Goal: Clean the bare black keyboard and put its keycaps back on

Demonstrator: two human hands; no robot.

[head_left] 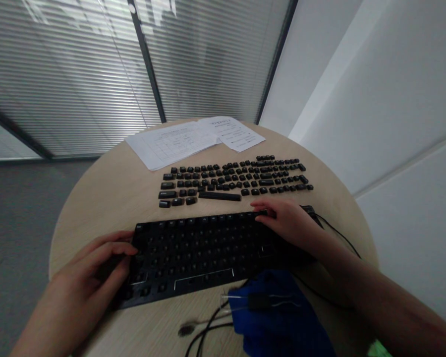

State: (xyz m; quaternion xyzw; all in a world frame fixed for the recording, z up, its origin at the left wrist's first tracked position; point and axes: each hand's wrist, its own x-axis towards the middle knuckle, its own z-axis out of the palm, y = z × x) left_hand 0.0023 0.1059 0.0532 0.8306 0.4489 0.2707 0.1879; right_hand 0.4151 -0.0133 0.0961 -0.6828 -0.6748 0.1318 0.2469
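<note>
A black keyboard (204,248) lies in front of me; most of its keycaps are off, showing the bare switches, while a top row of caps is on. My left hand (92,272) grips the keyboard's left end, fingertips over its edge and thumb below. At the right part of the top row, my right hand (282,218) has its thumb and index finger close together; whatever is between them is too dark to make out. Beyond the keyboard, loose black keycaps (241,174) are laid out in rows, with a long spacebar (219,196) in front.
Printed sheets (178,141) lie at the back of the round wooden table (92,198). Near me are a blue cloth or pouch (278,317) with a wire tool (258,301) on it, a small brush (186,329) and black cable loops (204,332). Blinds and a white wall stand behind.
</note>
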